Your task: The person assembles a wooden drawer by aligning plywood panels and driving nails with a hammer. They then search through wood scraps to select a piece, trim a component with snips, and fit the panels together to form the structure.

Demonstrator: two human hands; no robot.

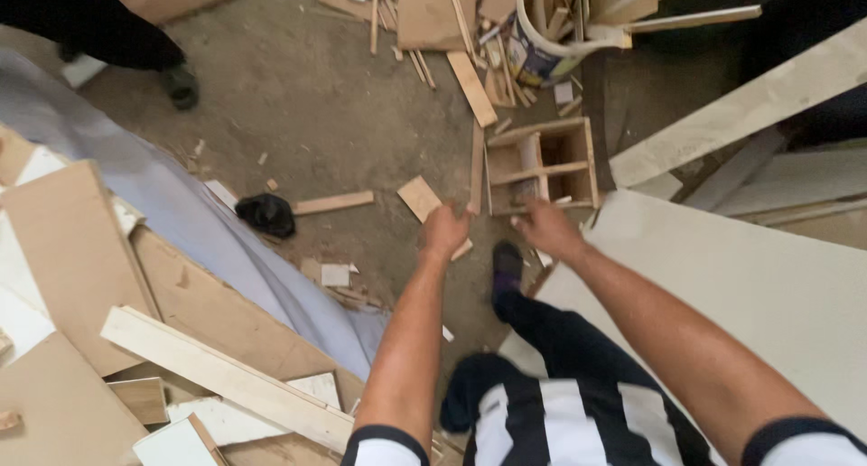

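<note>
Dusty concrete floor [298,96] lay littered with offcuts, strips and broken board. At twelve o'clock from me stood a small open wooden box frame [540,166] with an inner divider, resting on the floor. My left hand [444,230] was at the lower end of a thin wooden strip [476,170] standing just beside the frame's left side; fingers looked curled, but I could not tell whether they gripped it. My right hand [547,226] was at the frame's near edge, touching it; grip not clear either. A flat wood offcut [421,198] lay just at ten o'clock of my left hand. A bucket [542,46] stuffed with sticks sat beyond the frame. White panel [750,285] at three o'clock. Another person's shoe [180,85] at ten o'clock, well apart.
</note>
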